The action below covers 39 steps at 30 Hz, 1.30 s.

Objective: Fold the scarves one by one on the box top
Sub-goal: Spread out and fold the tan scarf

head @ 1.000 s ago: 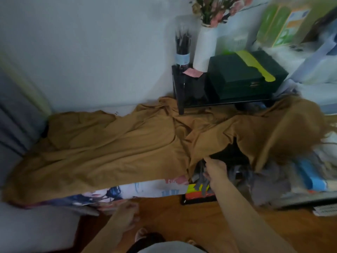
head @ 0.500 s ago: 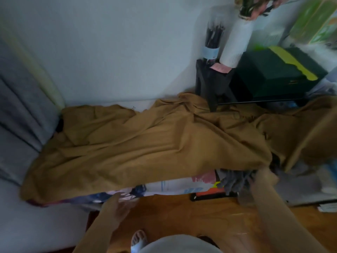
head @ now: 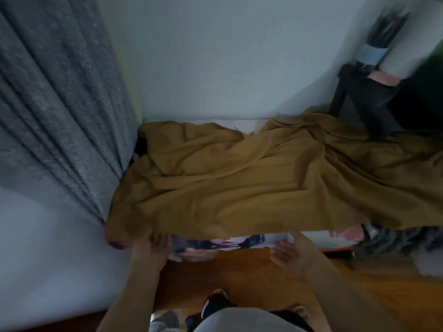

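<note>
Mustard scarf (head: 263,183) spread rumpled across the box top, front hem hanging over the printed front of the box (head: 230,243), far end trailing right toward the black stand (head: 359,92), left end bunched against the grey curtain (head: 60,104). Left hand (head: 149,245) at the front-left hem, fingers curled into the fabric edge, apparently pinching it, though motion blur hides how firm the pinch is. Right hand (head: 292,255) spread and empty, palm down, just below the hem near the middle, not touching cloth. Likely step: getting hold of the near edge to straighten the scarf before the first fold. Best done by bringing the right hand up to pinch the hem well apart from the left, then drawing both outward to take the slack out. Worth smoothing the diagonal ridges in the middle first, since creases folded in will stay. Worth freeing the right end from under the stand's leg side before pulling, or risk dragging clutter along. Dark bundle (head: 395,243) at lower right possibly another scarf; too blurred to say.
</note>
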Each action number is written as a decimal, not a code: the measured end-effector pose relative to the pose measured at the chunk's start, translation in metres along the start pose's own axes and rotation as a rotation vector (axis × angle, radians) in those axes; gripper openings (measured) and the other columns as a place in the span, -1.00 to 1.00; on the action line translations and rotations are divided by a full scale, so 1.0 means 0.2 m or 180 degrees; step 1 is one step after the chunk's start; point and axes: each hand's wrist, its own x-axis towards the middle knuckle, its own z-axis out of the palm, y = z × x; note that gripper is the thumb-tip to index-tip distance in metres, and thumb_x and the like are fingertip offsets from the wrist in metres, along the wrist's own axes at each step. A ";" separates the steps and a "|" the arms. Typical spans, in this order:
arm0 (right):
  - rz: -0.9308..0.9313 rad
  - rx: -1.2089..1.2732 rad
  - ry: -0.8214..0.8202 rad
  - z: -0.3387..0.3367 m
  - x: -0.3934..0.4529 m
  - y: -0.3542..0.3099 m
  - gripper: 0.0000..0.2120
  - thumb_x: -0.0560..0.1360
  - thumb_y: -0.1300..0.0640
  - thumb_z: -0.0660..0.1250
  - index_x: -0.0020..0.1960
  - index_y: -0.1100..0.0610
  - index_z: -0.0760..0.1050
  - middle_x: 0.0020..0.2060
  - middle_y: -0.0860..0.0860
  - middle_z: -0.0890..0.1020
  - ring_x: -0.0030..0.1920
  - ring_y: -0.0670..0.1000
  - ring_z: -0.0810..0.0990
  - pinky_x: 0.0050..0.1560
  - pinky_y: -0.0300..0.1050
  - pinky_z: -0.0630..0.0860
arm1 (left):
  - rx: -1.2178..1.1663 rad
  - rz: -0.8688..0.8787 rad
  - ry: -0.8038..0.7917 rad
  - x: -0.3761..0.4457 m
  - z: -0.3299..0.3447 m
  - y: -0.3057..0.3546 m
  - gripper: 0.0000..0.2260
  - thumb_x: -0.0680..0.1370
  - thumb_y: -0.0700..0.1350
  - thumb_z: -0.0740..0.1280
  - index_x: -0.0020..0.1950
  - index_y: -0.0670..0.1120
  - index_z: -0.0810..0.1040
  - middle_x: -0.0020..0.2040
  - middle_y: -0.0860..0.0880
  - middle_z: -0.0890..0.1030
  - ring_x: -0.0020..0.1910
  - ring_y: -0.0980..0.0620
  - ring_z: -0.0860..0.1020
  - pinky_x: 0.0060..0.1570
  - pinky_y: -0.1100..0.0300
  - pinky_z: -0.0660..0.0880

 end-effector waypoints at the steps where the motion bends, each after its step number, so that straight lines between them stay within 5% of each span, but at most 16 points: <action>1: 0.0075 0.0202 -0.0124 0.03 0.03 0.03 -0.54 0.60 -0.06 0.33 0.19 0.35 0.48 0.07 0.25 0.61 0.04 0.24 0.60 0.16 0.19 0.55 | -0.0736 -0.0032 -0.0128 0.03 0.01 0.00 -0.89 0.60 -0.03 0.35 -0.01 -0.07 0.52 0.07 -0.07 0.58 -0.09 0.05 0.57 -0.05 0.16 0.48; 4: 0.0109 0.0791 -0.0368 0.10 0.02 0.07 -0.41 0.54 -0.16 0.38 0.25 0.35 0.45 0.18 0.27 0.56 0.12 0.25 0.58 0.12 0.19 0.55 | -0.0755 0.0268 -0.0981 -0.19 0.03 0.12 -0.79 0.50 -0.21 0.26 0.09 -0.07 0.60 0.06 -0.06 0.67 -0.01 -0.05 0.64 0.04 0.10 0.53; 8: -0.0139 0.1329 -0.0492 0.12 0.06 0.08 -0.40 0.50 -0.25 0.37 0.31 0.20 0.45 0.24 0.21 0.54 0.19 0.24 0.56 0.27 0.21 0.50 | -0.0577 0.0540 -0.1222 -0.25 -0.15 0.23 -0.23 0.30 -0.18 0.31 0.56 -0.11 0.34 0.43 -0.13 0.51 0.37 -0.14 0.52 0.38 -0.12 0.34; 11: -0.0640 0.1673 -0.0734 0.16 0.00 0.00 -0.33 0.41 -0.33 0.34 0.32 0.13 0.45 0.19 0.19 0.58 0.20 0.23 0.57 0.34 0.22 0.46 | -0.0861 0.0436 -0.1076 -0.27 -0.20 0.24 -0.45 0.53 -0.13 0.25 0.55 -0.03 0.37 0.41 -0.10 0.54 0.36 -0.13 0.53 0.39 -0.13 0.32; 13: -0.0756 0.1552 -0.0581 0.20 -0.05 -0.11 -0.53 0.54 -0.17 0.32 0.30 0.11 0.49 0.22 0.15 0.61 0.11 0.18 0.61 0.27 0.16 0.51 | -0.0712 0.0550 -0.0973 -0.28 -0.18 0.22 -0.43 0.41 -0.06 0.45 0.44 -0.01 0.52 0.33 -0.07 0.60 0.30 -0.09 0.59 0.34 -0.11 0.39; 15: -0.0637 0.1454 -0.0058 0.15 -0.04 -0.19 -0.73 0.66 0.05 0.23 0.32 0.11 0.49 0.32 0.10 0.57 0.09 0.15 0.59 0.17 0.09 0.53 | -0.0365 0.0891 -0.0802 -0.28 -0.17 0.20 -0.58 0.26 0.01 0.55 0.11 0.01 0.71 0.15 -0.03 0.67 0.15 -0.03 0.64 0.26 -0.05 0.50; 17: -0.0975 0.1433 0.0329 0.05 -0.09 -0.24 -0.79 0.69 0.15 0.13 0.18 0.14 0.52 0.37 0.12 0.52 0.25 0.17 0.56 0.01 0.02 0.55 | 0.0040 0.1182 -0.0112 -0.26 -0.18 0.20 -0.91 0.50 -0.06 0.43 -0.10 -0.03 0.71 0.03 -0.02 0.65 0.06 0.00 0.62 0.02 0.11 0.63; 19: -0.1350 0.1489 0.0662 -0.01 -0.22 -0.26 -0.75 0.69 0.11 0.08 0.23 0.09 0.49 0.37 0.09 0.52 0.32 0.15 0.52 -0.04 -0.06 0.59 | 0.0115 0.1195 0.0284 -0.22 -0.17 0.17 -0.82 0.64 -0.10 0.25 0.02 -0.04 0.65 0.06 0.00 0.65 0.09 0.00 0.60 -0.10 0.18 0.64; 23: -0.1479 0.0887 0.0489 0.13 -0.37 -0.47 -0.57 0.73 0.05 -0.05 0.57 0.12 0.20 0.40 0.08 0.39 0.40 0.16 0.38 0.39 0.19 0.35 | 0.0132 0.0623 -0.0248 -0.16 0.22 0.23 -0.71 0.66 0.06 0.23 0.27 -0.04 0.58 0.18 -0.06 0.62 0.03 -0.06 0.58 0.03 -0.01 0.58; 26: -0.1814 0.0031 -0.0022 0.31 -0.53 -0.82 -0.55 0.72 0.06 -0.05 0.55 0.19 0.22 0.49 0.14 0.35 0.40 0.22 0.41 0.25 0.22 0.44 | 0.0631 0.0860 -0.0534 -0.15 0.78 0.55 -0.71 0.68 0.03 0.20 0.26 -0.07 0.59 0.11 -0.09 0.61 0.04 -0.09 0.55 -0.02 -0.03 0.57; 28: -0.2293 0.0181 -0.0174 0.36 -0.75 -1.10 -0.61 0.71 0.06 0.04 0.49 0.15 0.31 0.41 0.16 0.46 0.32 0.20 0.50 0.11 0.18 0.54 | 0.0765 0.1502 -0.0707 -0.18 1.10 0.88 -0.68 0.66 0.04 0.17 0.23 -0.10 0.59 0.11 -0.05 0.60 0.08 -0.05 0.54 0.14 -0.03 0.54; 31: -0.3244 0.0744 -0.0331 0.36 -1.15 -1.35 -0.75 0.69 -0.01 0.15 0.28 0.06 0.46 0.13 0.05 0.61 0.06 0.07 0.63 -0.19 0.06 0.67 | 0.0510 0.2189 -0.0912 -0.26 1.44 1.32 -0.34 0.38 0.36 0.28 0.34 -0.03 0.57 0.27 0.01 0.62 0.19 -0.04 0.59 0.24 -0.10 0.52; 34: -0.4137 0.1214 -0.0447 0.28 -1.32 -1.28 -0.71 0.66 -0.08 0.19 0.30 0.02 0.48 0.16 0.02 0.63 0.10 0.02 0.67 0.05 -0.02 0.66 | -0.0148 0.2962 -0.1749 -0.67 1.35 1.32 -0.41 0.45 0.31 0.39 0.33 -0.04 0.60 0.22 -0.05 0.67 0.19 -0.07 0.64 0.20 -0.09 0.55; 39: -0.3863 0.1053 0.0339 0.11 -1.10 -1.07 -0.64 0.68 -0.06 0.13 0.40 0.05 0.44 0.18 0.03 0.58 0.09 -0.01 0.62 0.00 -0.15 0.65 | -0.0603 0.3052 -0.1962 -0.71 0.99 0.94 -0.55 0.56 0.07 0.41 0.39 -0.11 0.54 0.26 -0.11 0.65 0.23 -0.11 0.62 0.23 -0.16 0.55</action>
